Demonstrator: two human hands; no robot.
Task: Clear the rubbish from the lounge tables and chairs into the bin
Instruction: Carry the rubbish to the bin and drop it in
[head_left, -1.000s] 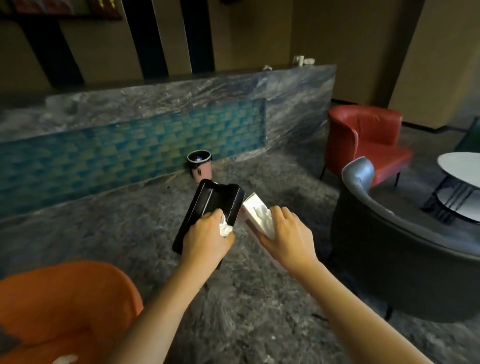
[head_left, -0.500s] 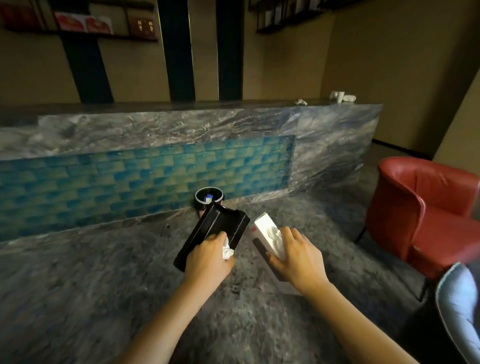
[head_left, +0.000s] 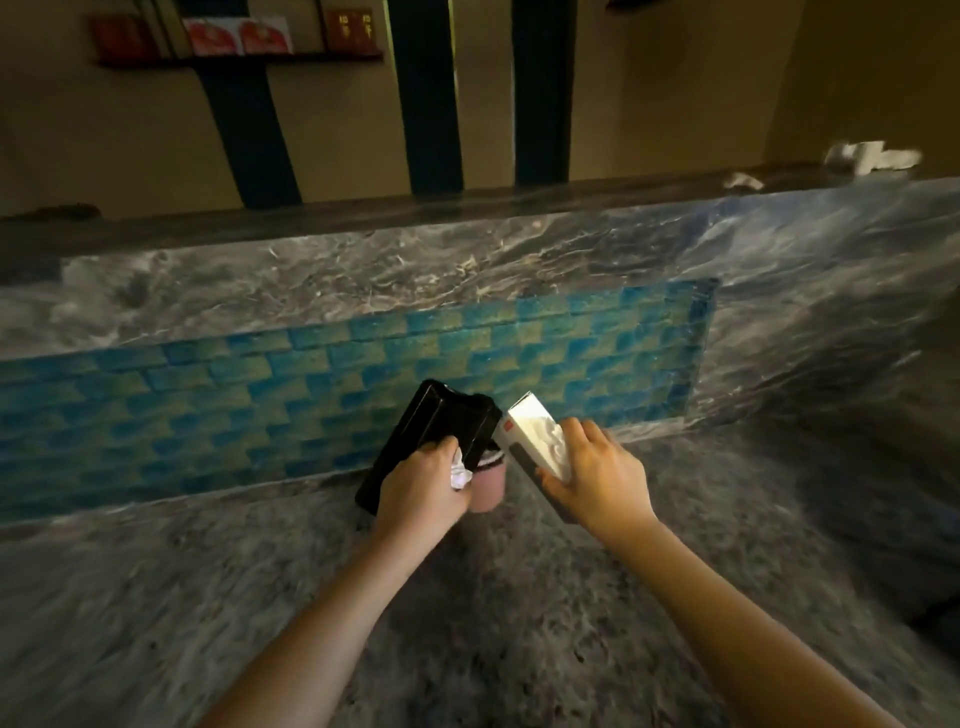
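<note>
While the L hand (head_left: 421, 488) curls round the near end of a black tray (head_left: 436, 431), a crumpled white tissue (head_left: 460, 474) pokes out at the thumb side of the same grip. The tray is shallow, glossy and oblong, tilted w/ its far end up. The R hand (head_left: 597, 478) grips a long box (head_left: 535, 436), fingers curled over its white top face. The box has a dark side and a small red mark near the far end. It slants up-left, its far corner just beside the tray's.

Btwn and below both hands stands the bin (head_left: 488, 488): pink body, dark rim, partly hidden behind tray and L hand. It sits on the grey mottled floor (head_left: 493, 623) at the foot of a marble surface (head_left: 467, 249) w/ a blue tile panel (head_left: 311, 374). Blurred white bits (head_left: 872, 156) lie on the surface at far R.
</note>
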